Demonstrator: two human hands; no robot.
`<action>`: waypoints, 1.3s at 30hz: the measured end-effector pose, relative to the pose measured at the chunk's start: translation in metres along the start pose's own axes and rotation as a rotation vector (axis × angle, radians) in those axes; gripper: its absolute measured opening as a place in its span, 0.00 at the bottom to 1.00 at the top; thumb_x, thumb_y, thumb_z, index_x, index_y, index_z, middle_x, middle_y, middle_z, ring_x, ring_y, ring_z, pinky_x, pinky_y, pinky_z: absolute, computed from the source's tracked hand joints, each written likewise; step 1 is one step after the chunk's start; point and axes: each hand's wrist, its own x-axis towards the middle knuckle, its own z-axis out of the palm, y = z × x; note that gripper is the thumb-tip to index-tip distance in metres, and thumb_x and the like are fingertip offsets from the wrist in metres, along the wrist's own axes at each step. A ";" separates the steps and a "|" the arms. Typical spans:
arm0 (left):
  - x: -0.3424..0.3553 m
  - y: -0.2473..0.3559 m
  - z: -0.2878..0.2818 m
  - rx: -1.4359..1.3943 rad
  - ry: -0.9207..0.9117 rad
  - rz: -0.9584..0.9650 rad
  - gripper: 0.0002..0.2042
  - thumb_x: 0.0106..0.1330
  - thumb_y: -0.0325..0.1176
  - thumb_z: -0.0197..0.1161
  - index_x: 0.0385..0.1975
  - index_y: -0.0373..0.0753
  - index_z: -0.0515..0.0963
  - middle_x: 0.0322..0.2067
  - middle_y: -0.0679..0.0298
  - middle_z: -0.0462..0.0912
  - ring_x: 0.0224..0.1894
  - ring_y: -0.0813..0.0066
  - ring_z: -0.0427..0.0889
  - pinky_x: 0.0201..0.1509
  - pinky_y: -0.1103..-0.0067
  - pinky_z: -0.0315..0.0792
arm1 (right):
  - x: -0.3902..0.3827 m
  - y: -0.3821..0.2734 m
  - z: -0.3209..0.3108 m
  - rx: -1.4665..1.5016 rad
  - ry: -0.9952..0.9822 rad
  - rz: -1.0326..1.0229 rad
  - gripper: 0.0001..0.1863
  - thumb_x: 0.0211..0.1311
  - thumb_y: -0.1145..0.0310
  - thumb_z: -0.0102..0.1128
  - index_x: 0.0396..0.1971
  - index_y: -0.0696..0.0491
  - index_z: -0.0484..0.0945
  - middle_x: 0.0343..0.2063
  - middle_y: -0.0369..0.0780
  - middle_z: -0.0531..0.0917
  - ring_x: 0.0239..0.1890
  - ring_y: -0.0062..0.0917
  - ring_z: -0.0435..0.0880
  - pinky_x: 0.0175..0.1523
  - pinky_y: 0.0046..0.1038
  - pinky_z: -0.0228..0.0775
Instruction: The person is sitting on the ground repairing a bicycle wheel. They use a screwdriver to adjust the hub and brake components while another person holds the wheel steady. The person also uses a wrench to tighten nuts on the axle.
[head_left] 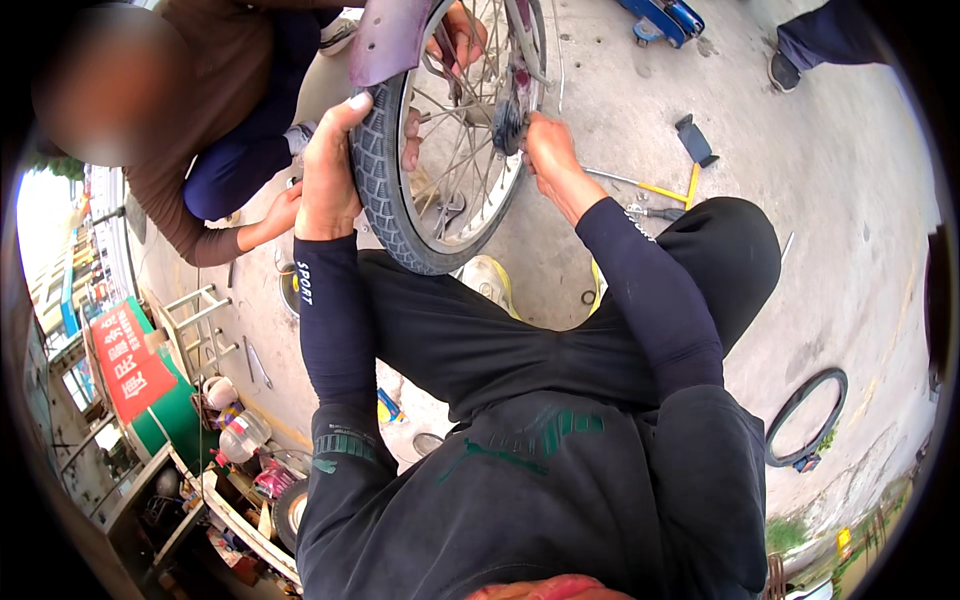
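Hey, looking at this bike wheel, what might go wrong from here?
If the wheel turns, the fingers of the left hand, showing through it, could get pinched. The right hand, close beside the black hub part, might slip and get scraped. The yellow-and-silver tool on the ground could trip someone.

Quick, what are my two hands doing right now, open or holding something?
Left hand: holding the tire.
Right hand: closed beside the hub; any grip hidden.
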 end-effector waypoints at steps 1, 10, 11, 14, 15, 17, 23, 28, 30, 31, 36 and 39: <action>0.001 0.002 -0.001 -0.004 -0.033 0.001 0.23 0.71 0.47 0.49 0.44 0.29 0.77 0.30 0.53 0.83 0.25 0.66 0.81 0.31 0.76 0.75 | -0.002 -0.002 -0.002 0.030 -0.017 0.015 0.23 0.66 0.58 0.50 0.26 0.65 0.79 0.21 0.46 0.81 0.20 0.34 0.79 0.27 0.41 0.66; -0.003 0.009 0.005 0.070 -0.027 0.016 0.27 0.75 0.50 0.40 0.47 0.30 0.77 0.30 0.54 0.83 0.24 0.67 0.80 0.31 0.75 0.75 | -0.017 -0.010 -0.006 0.088 -0.122 0.041 0.18 0.72 0.55 0.46 0.26 0.51 0.72 0.18 0.32 0.71 0.18 0.20 0.66 0.22 0.27 0.55; -0.003 0.007 0.003 0.073 -0.037 0.008 0.28 0.75 0.52 0.40 0.48 0.31 0.77 0.30 0.55 0.83 0.24 0.68 0.80 0.31 0.75 0.75 | -0.019 -0.011 -0.007 0.091 -0.120 0.050 0.18 0.72 0.55 0.46 0.25 0.50 0.71 0.18 0.32 0.71 0.18 0.20 0.66 0.22 0.27 0.55; 0.003 0.007 0.004 0.128 -0.078 0.049 0.32 0.75 0.61 0.40 0.47 0.34 0.77 0.28 0.58 0.82 0.23 0.73 0.80 0.29 0.78 0.75 | -0.016 -0.017 -0.007 0.084 -0.106 0.058 0.18 0.72 0.56 0.46 0.23 0.49 0.70 0.18 0.32 0.70 0.18 0.19 0.64 0.23 0.28 0.54; 0.003 0.007 0.004 0.146 -0.073 0.055 0.32 0.75 0.62 0.41 0.47 0.35 0.77 0.27 0.59 0.82 0.22 0.73 0.80 0.28 0.79 0.74 | -0.017 -0.016 -0.008 0.080 -0.128 0.045 0.18 0.72 0.56 0.46 0.23 0.49 0.69 0.18 0.32 0.70 0.18 0.19 0.64 0.23 0.28 0.54; 0.005 0.007 0.003 0.180 -0.064 0.070 0.32 0.75 0.64 0.42 0.46 0.36 0.77 0.25 0.60 0.81 0.21 0.74 0.79 0.26 0.80 0.73 | -0.018 -0.016 -0.011 0.072 -0.172 0.019 0.18 0.73 0.56 0.45 0.22 0.48 0.69 0.18 0.31 0.70 0.18 0.19 0.64 0.24 0.28 0.54; 0.008 0.005 0.007 0.157 -0.052 0.079 0.29 0.73 0.62 0.48 0.42 0.36 0.77 0.23 0.60 0.81 0.20 0.74 0.79 0.25 0.80 0.73 | -0.012 -0.014 -0.013 0.147 -0.091 0.011 0.17 0.68 0.60 0.50 0.23 0.56 0.72 0.16 0.38 0.73 0.14 0.24 0.67 0.19 0.33 0.54; 0.004 0.003 0.005 0.122 -0.039 0.089 0.30 0.74 0.62 0.46 0.43 0.35 0.77 0.24 0.60 0.81 0.19 0.74 0.78 0.25 0.80 0.73 | -0.026 -0.020 -0.012 0.123 -0.146 0.049 0.18 0.73 0.55 0.44 0.23 0.48 0.69 0.18 0.31 0.70 0.18 0.19 0.65 0.24 0.28 0.55; 0.003 0.002 0.007 0.104 -0.031 0.078 0.31 0.75 0.62 0.45 0.44 0.35 0.77 0.24 0.60 0.81 0.19 0.74 0.78 0.25 0.80 0.73 | -0.024 -0.018 -0.013 0.124 -0.161 0.048 0.18 0.73 0.55 0.45 0.23 0.48 0.69 0.18 0.32 0.71 0.18 0.19 0.65 0.24 0.28 0.56; 0.003 0.002 0.008 0.094 -0.026 0.073 0.31 0.75 0.63 0.44 0.44 0.35 0.77 0.25 0.60 0.81 0.19 0.74 0.78 0.25 0.80 0.73 | -0.022 -0.017 -0.015 0.117 -0.166 0.048 0.18 0.73 0.55 0.45 0.23 0.49 0.69 0.18 0.32 0.71 0.18 0.19 0.65 0.24 0.28 0.56; 0.002 -0.001 0.008 0.075 -0.035 0.070 0.33 0.74 0.65 0.43 0.45 0.35 0.77 0.26 0.59 0.81 0.20 0.73 0.78 0.26 0.80 0.73 | -0.017 -0.010 -0.010 0.098 -0.092 0.007 0.19 0.72 0.55 0.47 0.24 0.50 0.71 0.17 0.33 0.73 0.17 0.21 0.67 0.23 0.29 0.58; 0.001 -0.004 0.004 0.103 -0.006 0.044 0.38 0.72 0.69 0.41 0.50 0.34 0.75 0.28 0.55 0.80 0.21 0.70 0.77 0.26 0.79 0.72 | -0.014 -0.008 -0.010 0.044 -0.084 -0.024 0.19 0.72 0.55 0.48 0.23 0.51 0.72 0.17 0.34 0.74 0.17 0.22 0.69 0.23 0.30 0.60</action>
